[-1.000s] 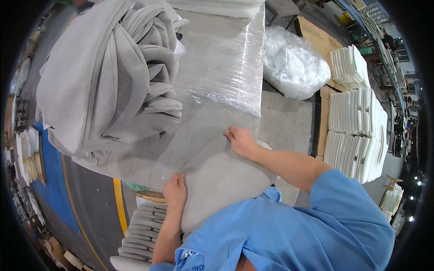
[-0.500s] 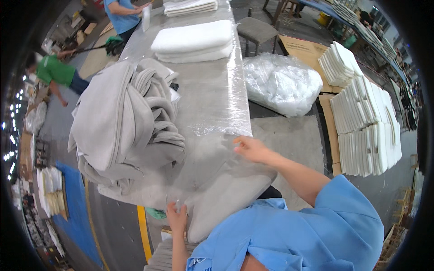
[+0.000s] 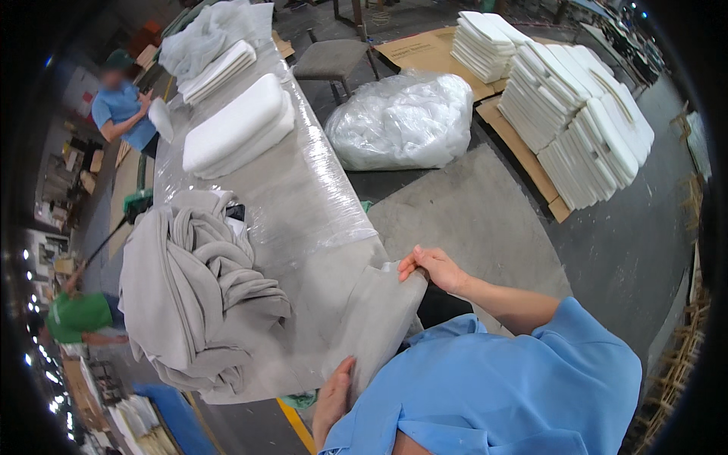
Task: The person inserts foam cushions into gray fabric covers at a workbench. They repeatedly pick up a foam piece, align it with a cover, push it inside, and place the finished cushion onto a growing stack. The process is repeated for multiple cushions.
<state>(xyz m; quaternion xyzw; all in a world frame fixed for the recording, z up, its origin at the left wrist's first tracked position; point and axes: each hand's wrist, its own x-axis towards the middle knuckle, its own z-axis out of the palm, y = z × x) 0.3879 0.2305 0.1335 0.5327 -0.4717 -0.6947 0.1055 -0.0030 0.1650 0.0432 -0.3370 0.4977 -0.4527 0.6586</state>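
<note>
A light grey fabric-covered piece, like a cushion in its cover (image 3: 379, 315), lies across the near table edge against my front. At its far right corner, my right hand (image 3: 436, 269) has its fingers curled over the edge. A bit of white shows at that corner, too small to make out. My left hand (image 3: 334, 394) rests along the near left side, fingers stretched out against the fabric. To the left sits a heap of grey fabric covers (image 3: 189, 288), loosely folded over one another.
Plastic film wraps the long table (image 3: 303, 197). On it lie folded white padding (image 3: 239, 125) and more white sheets. Right of it are a bagged white bundle (image 3: 402, 121), a chair (image 3: 334, 61) and foam stacks on cardboard (image 3: 569, 106). Two other people stand left.
The view has swung right, shifting the table leftward. My left hand has come against the grey piece's side, and my right hand has moved closer to me along with its corner.
</note>
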